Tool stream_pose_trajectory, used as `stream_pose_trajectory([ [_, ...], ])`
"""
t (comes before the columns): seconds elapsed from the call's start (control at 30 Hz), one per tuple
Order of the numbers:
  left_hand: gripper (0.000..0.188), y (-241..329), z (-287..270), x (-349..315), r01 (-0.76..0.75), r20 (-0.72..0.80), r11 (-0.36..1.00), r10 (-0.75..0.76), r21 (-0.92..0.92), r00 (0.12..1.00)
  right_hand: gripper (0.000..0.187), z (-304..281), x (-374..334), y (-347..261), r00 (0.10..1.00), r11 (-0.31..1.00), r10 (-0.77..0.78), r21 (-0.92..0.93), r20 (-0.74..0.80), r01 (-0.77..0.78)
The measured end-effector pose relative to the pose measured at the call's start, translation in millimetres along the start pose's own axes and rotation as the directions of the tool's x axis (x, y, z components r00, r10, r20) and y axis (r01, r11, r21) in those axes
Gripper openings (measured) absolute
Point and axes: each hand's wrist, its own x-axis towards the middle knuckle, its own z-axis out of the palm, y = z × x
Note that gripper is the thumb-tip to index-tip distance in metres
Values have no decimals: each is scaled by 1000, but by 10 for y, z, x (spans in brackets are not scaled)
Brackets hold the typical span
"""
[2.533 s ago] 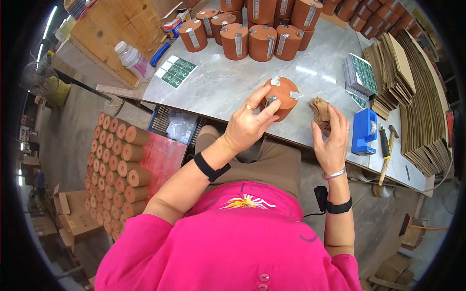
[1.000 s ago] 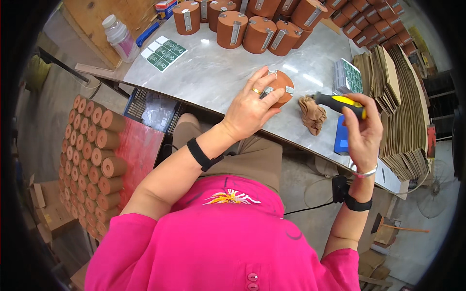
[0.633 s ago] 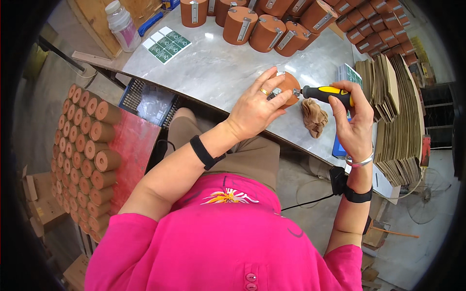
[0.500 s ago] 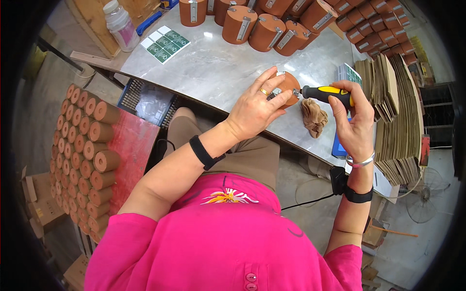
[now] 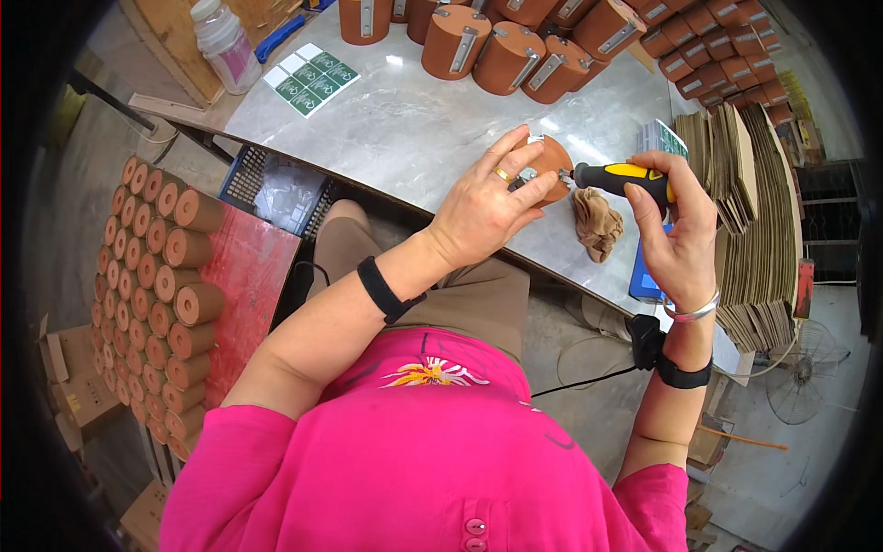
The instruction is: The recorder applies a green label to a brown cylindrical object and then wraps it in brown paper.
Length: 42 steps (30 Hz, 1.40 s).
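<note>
My left hand (image 5: 483, 198) grips a reddish-brown cylinder (image 5: 555, 155) on the grey tabletop, its fingers laid over the piece and partly hiding it. Small metal fittings show on the cylinder between and beside the fingers. In my right hand (image 5: 683, 225) is a screwdriver (image 5: 621, 177) with a black and yellow handle, held almost level. Its tip points left and meets the cylinder's right side at a metal fitting. A crumpled brown cloth (image 5: 598, 225) lies just below the screwdriver.
Several finished-looking cylinders with metal strips (image 5: 455, 41) stand at the table's far edge. Green label sheets (image 5: 313, 80) and a white bottle (image 5: 225, 46) are far left. Cardboard stacks (image 5: 756, 230) rise on the right. Bored cylinders (image 5: 189, 294) crowd a red board (image 5: 253, 276) at left.
My right hand has shifted very slightly to the right, with the screwdriver still against the cylinder. My left hand keeps its place on the piece.
</note>
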Motion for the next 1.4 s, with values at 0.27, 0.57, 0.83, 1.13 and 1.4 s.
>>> stream_pose_trajectory([
  [0.27, 56, -15, 21, 4, -4, -13, 1000, 4, -11, 1000, 19, -53, 92, -37, 998, 999, -8, -39, 56, 10],
  [0.57, 54, 1, 3, 22, -1, -11, 1000, 0, -14, 1000, 29, -58, 427, -100, 985, 971, -1, -236, 170, 41],
  [0.83, 54, 4, 13, 25, 9, -19, 999, -10, -33, 1000, 19, -136, 568, -42, 937, 963, -198, -124, 289, 241],
  [1.13, 54, -13, 12, 15, 12, -23, 999, -13, -52, 1000, 21, -107, 710, -195, 764, 864, -444, -1, 467, 503],
  [1.4, 55, -3, 6, 24, 20, -19, 998, -21, -56, 1000, 21, -43, 832, -164, 634, 801, -504, 44, 587, 597],
])
